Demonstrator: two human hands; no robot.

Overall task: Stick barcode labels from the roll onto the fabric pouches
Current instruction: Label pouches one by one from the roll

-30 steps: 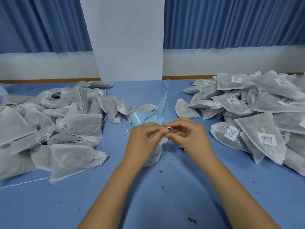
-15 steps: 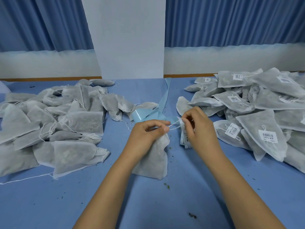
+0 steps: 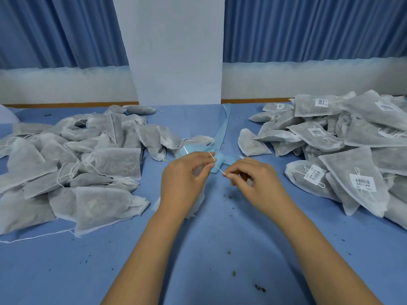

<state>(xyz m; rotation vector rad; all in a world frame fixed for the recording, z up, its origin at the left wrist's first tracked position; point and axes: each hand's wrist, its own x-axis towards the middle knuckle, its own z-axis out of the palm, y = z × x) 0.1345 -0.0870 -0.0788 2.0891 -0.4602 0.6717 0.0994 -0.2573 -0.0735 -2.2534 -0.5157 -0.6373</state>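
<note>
My left hand (image 3: 186,180) holds a white fabric pouch (image 3: 196,203), mostly hidden under the palm, and pinches its drawstring (image 3: 217,167) near the fingertips. My right hand (image 3: 253,183) pinches the other end of that string, which runs taut between both hands. Just behind the hands lies the light blue label roll (image 3: 189,149), its empty backing strip (image 3: 223,128) trailing toward the back. A pile of unlabelled pouches (image 3: 72,159) lies at the left. A pile of pouches with barcode labels (image 3: 343,150) lies at the right.
The blue table cloth (image 3: 220,249) in front of me carries small dark crumbs (image 3: 259,289). A white pillar (image 3: 176,49) and blue curtains stand behind the table. A loose string (image 3: 37,236) trails from the left pile.
My right hand has let the label it held go out of sight and moved back toward the left hand. Both hands now pinch the pouch's string, and the pouch sits further under my left palm.
</note>
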